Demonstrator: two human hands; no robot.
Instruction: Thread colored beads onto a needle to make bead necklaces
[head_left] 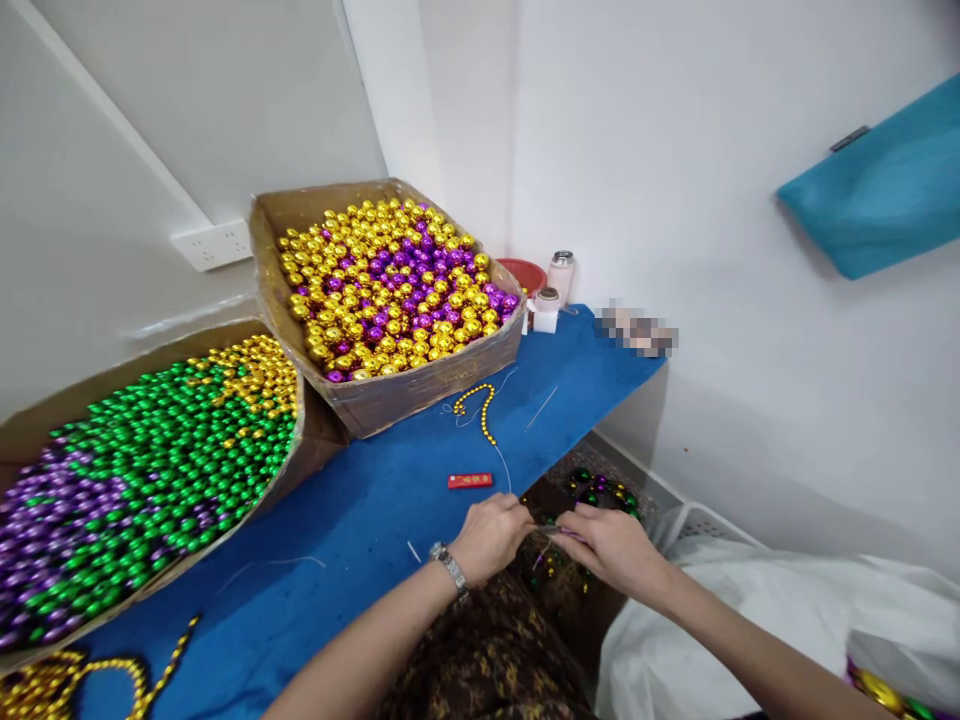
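My left hand [491, 538], with a metal-band watch [448, 572] on its wrist, is closed in a pinch at the table's front edge. A thin thread [505, 468] runs from it to a short string of gold beads [489, 412] lying on the blue cloth. Close by on the right, my right hand [616, 548] is closed on a small thin thing with a purple part [568, 533], whose kind I cannot make out. Its tip reaches the left fingers. Just beyond the left hand lies a small red packet [470, 481].
A cardboard box [435, 378] of gold and purple balls stands at the back. Left of it is a box [296, 475] of green, purple and gold beads. Gold strands [139, 680] lie front left. Below are a white sack [750, 610] and more beads [600, 487].
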